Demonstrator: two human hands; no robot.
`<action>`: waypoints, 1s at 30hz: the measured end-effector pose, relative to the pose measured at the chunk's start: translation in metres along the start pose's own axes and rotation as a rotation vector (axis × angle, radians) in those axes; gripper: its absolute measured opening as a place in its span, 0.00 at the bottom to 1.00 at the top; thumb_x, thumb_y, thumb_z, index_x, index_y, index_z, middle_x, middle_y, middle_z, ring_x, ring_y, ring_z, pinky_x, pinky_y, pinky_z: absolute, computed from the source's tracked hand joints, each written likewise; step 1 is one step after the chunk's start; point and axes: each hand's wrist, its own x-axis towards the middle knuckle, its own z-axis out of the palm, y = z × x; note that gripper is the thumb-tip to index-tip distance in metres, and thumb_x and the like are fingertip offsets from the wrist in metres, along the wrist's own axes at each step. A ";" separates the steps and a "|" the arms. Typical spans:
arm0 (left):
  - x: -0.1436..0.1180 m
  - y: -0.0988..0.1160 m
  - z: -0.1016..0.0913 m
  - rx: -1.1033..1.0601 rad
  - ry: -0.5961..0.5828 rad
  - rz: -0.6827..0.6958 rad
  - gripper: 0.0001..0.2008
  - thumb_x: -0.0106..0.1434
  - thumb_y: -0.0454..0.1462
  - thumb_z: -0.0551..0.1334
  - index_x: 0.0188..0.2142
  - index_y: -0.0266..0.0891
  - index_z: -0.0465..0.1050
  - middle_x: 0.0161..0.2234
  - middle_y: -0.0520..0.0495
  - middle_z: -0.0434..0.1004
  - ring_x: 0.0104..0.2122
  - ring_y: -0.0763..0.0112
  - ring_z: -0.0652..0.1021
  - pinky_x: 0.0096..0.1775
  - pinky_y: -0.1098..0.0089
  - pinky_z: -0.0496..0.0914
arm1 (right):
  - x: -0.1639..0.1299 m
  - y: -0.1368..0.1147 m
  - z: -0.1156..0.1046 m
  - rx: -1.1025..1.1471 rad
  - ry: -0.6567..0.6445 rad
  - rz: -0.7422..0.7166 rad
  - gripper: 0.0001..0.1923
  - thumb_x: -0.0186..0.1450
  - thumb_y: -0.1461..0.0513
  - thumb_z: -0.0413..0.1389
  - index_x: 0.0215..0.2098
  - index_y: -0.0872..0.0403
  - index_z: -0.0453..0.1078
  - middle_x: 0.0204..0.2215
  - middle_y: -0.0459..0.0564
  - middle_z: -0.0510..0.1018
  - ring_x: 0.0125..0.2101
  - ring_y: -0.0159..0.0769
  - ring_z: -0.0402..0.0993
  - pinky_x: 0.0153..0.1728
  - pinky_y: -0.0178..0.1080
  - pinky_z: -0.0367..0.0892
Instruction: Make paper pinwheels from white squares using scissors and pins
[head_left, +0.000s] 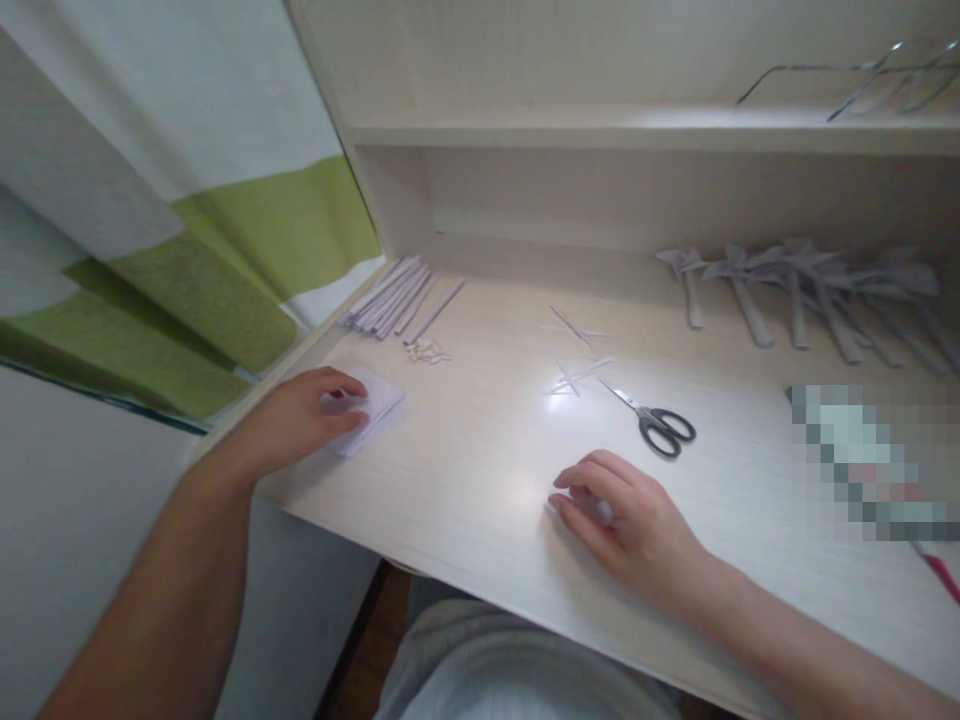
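Note:
At the desk's left edge my left hand (315,412) reaches over a small stack of white paper squares (384,400). Its thumb and fingers are apart, and the near part of the stack is hidden under it; whether it touches the paper I cannot tell. My right hand (630,515) rests on the desk near the front, fingers loosely curled, a gap between thumb and forefinger and nothing visible in it. Just beyond it lie scissors (652,422) with black handles, slightly spread. Thin white paper slivers (574,375) are scattered to the left of the scissors' tip.
Rolled paper tubes (394,298) lie at the back left, with a pile of small pale bits (426,351) before them. Several folded paper pieces with stems (795,275) line the back right. A pixelated object (870,460) lies at right. A shelf (600,138) overhangs; a curtain (285,220) hangs left.

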 end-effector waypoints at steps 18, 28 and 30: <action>-0.019 0.011 0.014 0.368 0.097 -0.177 0.36 0.71 0.57 0.47 0.62 0.31 0.70 0.60 0.27 0.72 0.58 0.35 0.72 0.57 0.44 0.67 | 0.006 0.019 -0.002 -0.036 0.050 0.021 0.08 0.69 0.64 0.54 0.35 0.53 0.75 0.30 0.50 0.78 0.30 0.37 0.74 0.31 0.39 0.66; -0.024 0.013 0.018 0.411 0.232 -0.144 0.32 0.72 0.55 0.48 0.59 0.32 0.72 0.57 0.31 0.74 0.55 0.40 0.73 0.54 0.49 0.69 | 0.007 0.009 -0.006 -0.007 0.063 0.056 0.08 0.70 0.64 0.54 0.36 0.55 0.75 0.29 0.50 0.77 0.28 0.35 0.72 0.30 0.37 0.65; -0.025 0.013 0.022 0.425 0.261 -0.127 0.32 0.72 0.55 0.48 0.59 0.32 0.72 0.56 0.30 0.74 0.55 0.41 0.73 0.55 0.50 0.69 | 0.007 0.009 -0.007 -0.003 0.065 0.051 0.08 0.70 0.64 0.54 0.36 0.55 0.75 0.29 0.50 0.77 0.27 0.35 0.72 0.30 0.37 0.64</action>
